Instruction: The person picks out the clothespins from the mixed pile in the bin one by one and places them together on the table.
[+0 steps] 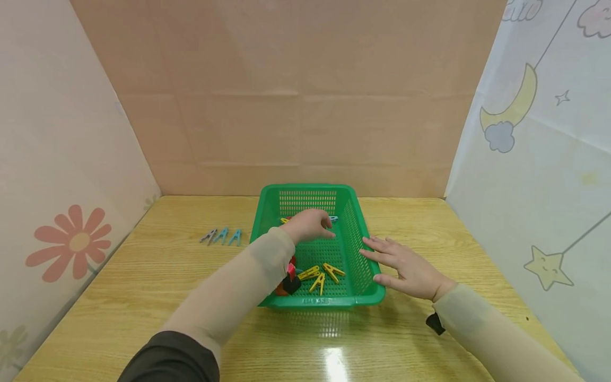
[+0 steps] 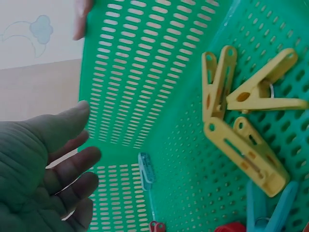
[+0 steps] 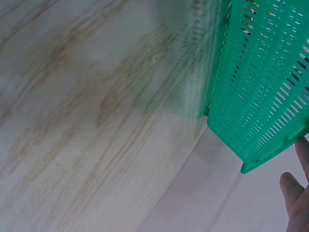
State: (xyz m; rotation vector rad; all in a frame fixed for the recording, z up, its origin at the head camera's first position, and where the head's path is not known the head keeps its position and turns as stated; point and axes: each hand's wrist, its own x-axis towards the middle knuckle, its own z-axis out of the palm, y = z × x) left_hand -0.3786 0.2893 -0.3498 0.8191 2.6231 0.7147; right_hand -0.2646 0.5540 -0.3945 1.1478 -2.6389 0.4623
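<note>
A green plastic basket (image 1: 315, 303) stands on the table with clothespins lying in it. Over its middle hovers my left hand (image 1: 309, 225), fingers loosely bent and nothing between them; the left wrist view shows that hand (image 2: 46, 164) from the palm side. Several yellow clothespins (image 2: 248, 157) lie on the basket floor, beside a blue clothespin (image 2: 270, 208). A light blue clothespin (image 2: 146, 171) and a red one (image 2: 157, 226) are farther off in the basket. My right hand (image 1: 410, 269), fingers extended, touches the basket's right rim.
To the left of the basket, a greyish clothespin (image 1: 208, 236) and two blue clothespins (image 1: 228, 236) lie in a row on the wooden table (image 1: 157, 286). A brown back panel (image 1: 296, 106) and patterned side walls (image 1: 530, 175) enclose the table. My left forearm hides part of the basket.
</note>
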